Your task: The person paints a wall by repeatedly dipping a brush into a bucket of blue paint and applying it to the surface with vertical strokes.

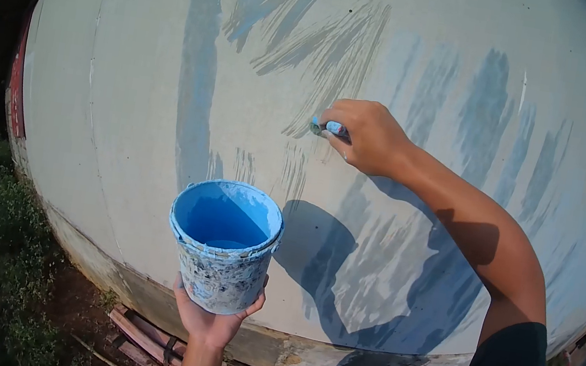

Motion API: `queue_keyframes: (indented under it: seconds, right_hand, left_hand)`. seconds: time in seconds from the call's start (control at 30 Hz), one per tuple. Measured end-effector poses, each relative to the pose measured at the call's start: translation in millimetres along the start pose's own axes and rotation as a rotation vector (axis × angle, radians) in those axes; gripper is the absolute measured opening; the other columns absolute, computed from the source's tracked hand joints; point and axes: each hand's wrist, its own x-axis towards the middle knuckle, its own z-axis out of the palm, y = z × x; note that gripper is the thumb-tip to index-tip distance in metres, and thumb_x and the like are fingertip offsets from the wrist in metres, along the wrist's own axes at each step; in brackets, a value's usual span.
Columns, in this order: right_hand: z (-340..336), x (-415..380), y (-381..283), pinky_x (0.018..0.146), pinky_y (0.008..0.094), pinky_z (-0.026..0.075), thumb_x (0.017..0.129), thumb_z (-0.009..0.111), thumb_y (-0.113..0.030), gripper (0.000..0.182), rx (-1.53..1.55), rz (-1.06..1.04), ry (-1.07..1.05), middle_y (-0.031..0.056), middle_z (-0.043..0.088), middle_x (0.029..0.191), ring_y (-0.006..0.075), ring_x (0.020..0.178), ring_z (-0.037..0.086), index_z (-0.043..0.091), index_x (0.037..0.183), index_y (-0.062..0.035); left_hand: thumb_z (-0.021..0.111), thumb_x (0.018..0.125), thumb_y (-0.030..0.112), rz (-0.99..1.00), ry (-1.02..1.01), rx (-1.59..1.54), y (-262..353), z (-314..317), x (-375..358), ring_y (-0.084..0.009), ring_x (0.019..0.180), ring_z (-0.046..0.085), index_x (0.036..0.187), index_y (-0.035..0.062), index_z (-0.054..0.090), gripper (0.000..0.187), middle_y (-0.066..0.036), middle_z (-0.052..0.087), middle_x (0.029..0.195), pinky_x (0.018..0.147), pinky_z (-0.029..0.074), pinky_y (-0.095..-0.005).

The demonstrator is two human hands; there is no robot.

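My left hand holds up a paint bucket from below, its fingers spread around the base and sides. The bucket is crusted with dried paint outside, coated blue inside, and has light blue paint at the bottom. Higher up and to the right, my right hand is closed around a paintbrush with a blue-smeared handle. The brush is at the pale wall; its bristles are mostly hidden. Streaky grey-blue strokes mark the wall on both sides of my right hand.
Shadows of my arm and the bucket fall across the lower wall. Below runs a rough, stained base ledge. Reddish boards or pipes lie on the ground near it. Green plants grow at the lower left.
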Motion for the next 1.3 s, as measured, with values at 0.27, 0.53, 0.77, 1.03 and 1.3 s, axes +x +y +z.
queue_keyframes:
  seconds: [0.27,0.53,0.77,1.03,1.3]
  right_hand:
    - [-23,90,78,0.064,0.0373,0.062,0.087,0.076,-0.006,0.008,-0.627,-0.286,0.423,0.0090,0.070,0.083,0.0250,0.078,0.074,0.069,0.084,-0.0091]
    - [85,-29,-2,0.074,0.0425,0.059,0.087,0.080,-0.009,0.013,0.066,-0.245,-0.114,0.0133,0.070,0.088,0.0329,0.085,0.072,0.074,0.096,-0.0041]
    - [-27,59,60,0.078,0.0449,0.061,0.093,0.079,-0.009,0.012,-0.243,-0.096,0.378,0.0120,0.075,0.093,0.0331,0.089,0.075,0.076,0.104,-0.0081]
    - [52,13,58,0.062,0.0355,0.061,0.085,0.078,-0.007,0.012,-0.373,-0.445,0.354,0.0092,0.070,0.092,0.0242,0.081,0.071,0.067,0.089,-0.0088]
    - [55,3,10,0.080,0.0441,0.058,0.090,0.082,-0.009,0.016,0.054,-0.096,0.057,0.0145,0.071,0.089,0.0355,0.087,0.073,0.076,0.104,-0.0067]
  left_hand:
    - [0.042,0.097,0.079,0.135,0.013,0.047,-14,4,-2,-0.0586,0.145,0.043,0.173,0.0123,0.026,0.103,-0.029,0.034,0.168,0.107,0.048,-0.0705]
    - [0.042,0.096,0.076,0.221,0.078,0.083,-17,6,-5,-0.0565,0.141,0.046,0.171,0.0108,0.030,0.100,-0.029,0.037,0.166,0.104,0.050,-0.0689]
    - [0.040,0.096,0.076,0.234,-0.013,0.133,-7,-8,1,-0.0560,0.137,0.050,0.170,0.0100,0.033,0.100,-0.030,0.040,0.164,0.100,0.052,-0.0681]
    - [0.040,0.096,0.078,0.146,-0.004,0.106,6,-14,4,-0.0573,0.139,0.050,0.171,0.0106,0.031,0.102,-0.031,0.041,0.163,0.103,0.051,-0.0707]
    - [0.035,0.097,0.079,0.059,0.007,0.172,22,-12,5,-0.0537,0.141,0.051,0.171,0.0129,0.031,0.100,-0.029,0.041,0.166,0.102,0.052,-0.0711]
